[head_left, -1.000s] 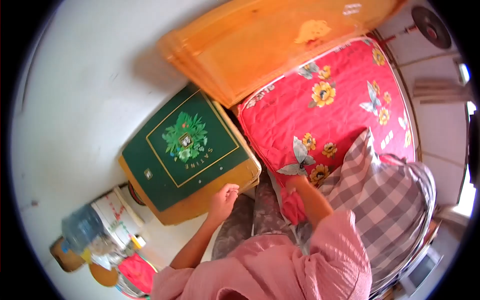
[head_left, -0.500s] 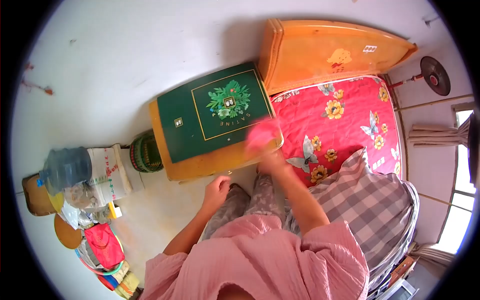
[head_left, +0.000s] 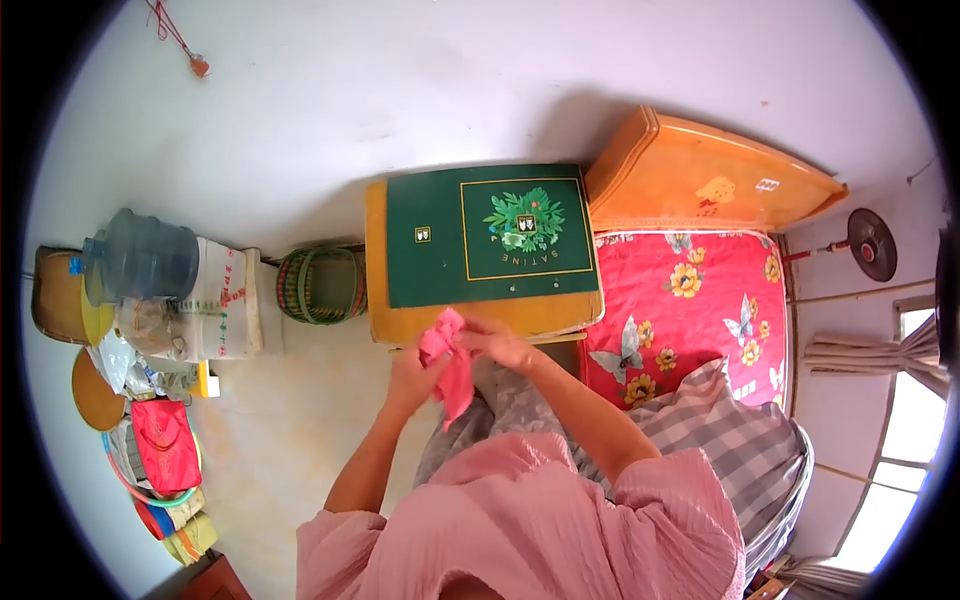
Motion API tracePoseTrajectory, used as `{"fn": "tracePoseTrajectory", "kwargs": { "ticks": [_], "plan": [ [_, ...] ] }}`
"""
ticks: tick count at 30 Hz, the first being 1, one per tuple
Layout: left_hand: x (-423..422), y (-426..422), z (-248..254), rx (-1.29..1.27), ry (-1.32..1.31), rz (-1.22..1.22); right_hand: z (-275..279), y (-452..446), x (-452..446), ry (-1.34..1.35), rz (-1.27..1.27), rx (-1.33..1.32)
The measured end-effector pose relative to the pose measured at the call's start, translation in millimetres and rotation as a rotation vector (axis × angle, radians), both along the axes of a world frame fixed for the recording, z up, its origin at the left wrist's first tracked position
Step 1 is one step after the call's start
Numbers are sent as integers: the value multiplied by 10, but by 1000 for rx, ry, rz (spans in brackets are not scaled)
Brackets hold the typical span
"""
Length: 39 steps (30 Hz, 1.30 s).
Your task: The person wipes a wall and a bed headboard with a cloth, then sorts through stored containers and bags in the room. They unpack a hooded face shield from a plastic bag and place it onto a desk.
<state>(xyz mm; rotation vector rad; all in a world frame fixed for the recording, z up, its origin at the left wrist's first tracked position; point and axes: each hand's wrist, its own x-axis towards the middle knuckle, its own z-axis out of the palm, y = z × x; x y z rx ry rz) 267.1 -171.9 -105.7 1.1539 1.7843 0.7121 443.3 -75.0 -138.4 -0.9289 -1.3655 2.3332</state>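
Sharing the pink cloth between the left hand and the right hand is the new change, so one hand no longer handles it alone. The left hand is closed around it; the right hand touches its upper part with bent fingers, but I cannot tell how firmly. It hangs near the frame's centre, before the desk. Earlier, only the right hand carried it, near the desk's right corner.

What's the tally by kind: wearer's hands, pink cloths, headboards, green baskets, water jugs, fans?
Hands: 2 (left hand, right hand)
Pink cloth: 1
Headboard: 1
Green basket: 1
Water jug: 1
Fan: 1
Total: 7
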Motion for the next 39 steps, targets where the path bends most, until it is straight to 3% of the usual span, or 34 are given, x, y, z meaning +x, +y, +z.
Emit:
{"fn": "tracePoseTrajectory", "kwargs": {
  "ticks": [1, 3, 5, 6, 7, 9, 10, 11, 13, 15, 16, 17, 18, 19, 20, 21, 22, 24, 26, 29, 30, 31, 32, 33, 34, 35, 38, 39],
  "plan": [
    [-74, 110, -28, -77, 128, -18, -75, 85, 73, -90, -106, -50],
    [-153, 336, 29, 177, 153, 275, -656, 203, 307, -305, -309, 112],
    [-182, 653, 129, 438, 195, 507, -899, 326, 590, -731, -281, 468],
    [-66, 864, 192, 572, 217, 592, -1007, 391, 732, -761, -321, 691],
    [129, 1046, 322, 654, 308, 407, -1079, 448, 840, -786, -361, 914],
    [655, 1479, 496, 863, 378, 69, -1118, 548, 961, -933, -331, 1061],
    [976, 1566, 444, 825, 383, -106, -1130, 634, 977, -1002, -312, 1142],
    [1297, 1650, 393, 783, 375, -280, -1100, 720, 928, -1141, -214, 1071],
    [1787, 1862, -56, 1002, 548, -543, -895, 844, 713, -1402, -12, 918],
    [1728, 2013, -655, 892, 572, -760, -707, 955, 548, -1658, 190, 744],
    [1680, 2071, -1021, 831, 577, -868, -955, 859, 909, -1325, 140, 1004],
    [1265, 2075, -1258, 550, 567, -632, -1220, 762, 1274, -987, 156, 1232],
    [849, 2078, -1490, 285, 552, -380, -1061, 805, 1193, -1135, 204, 1189],
    [305, 2077, -1125, 87, 583, -99, -996, 855, 1203, -1109, 210, 1156],
    [-228, 1916, -1220, 170, 930, 155, -979, 860, 1205, -1083, 208, 1115],
    [-923, 1551, -1754, 252, 1068, 143, -990, 835, 1200, -1097, 216, 1106],
    [-1557, 1524, -1905, -329, 810, 495, -1003, 838, 1189, -1108, 226, 1108],
    [-1701, 1782, -906, 18, 982, 691, -1008, 901, 1126, -1129, 250, 1083],
    [-1255, 2146, -321, 287, 627, 671, -953, 913, 1081, -1162, 287, 1012],
    [-134, 2747, -168, 764, 726, 168, -867, 1002, 1007, -1160, 292, 977],
    [264, 2816, -231, 643, 702, -113, -837, 1037, 972, -1164, 305, 957],
    [710, 2853, -455, 750, 454, -262, -927, 1023, 979, -1168, 285, 988],
    [1148, 2826, -523, 677, 136, -375, -849, 1056, 960, -1144, 286, 978],
    [1523, 2817, -1006, 781, 220, -624, -1213, 983, 1083, -1063, 356, 1085],
    [1738, 2791, -1107, 992, 531, -777, -1631, 920, 1224, -976, 429, 1190],
    [1847, 2818, -1420, 1033, 532, -846, -1702, 978, 1246, -976, 507, 897],
    [1210, 3274, -1642, 443, 98, -683, -879, 1040, 1024, -1165, 400, 906],
    [899, 3321, -1951, 572, 246, -143, -843, 1037, 1043, -1138, 387, 894]
  ]
}}
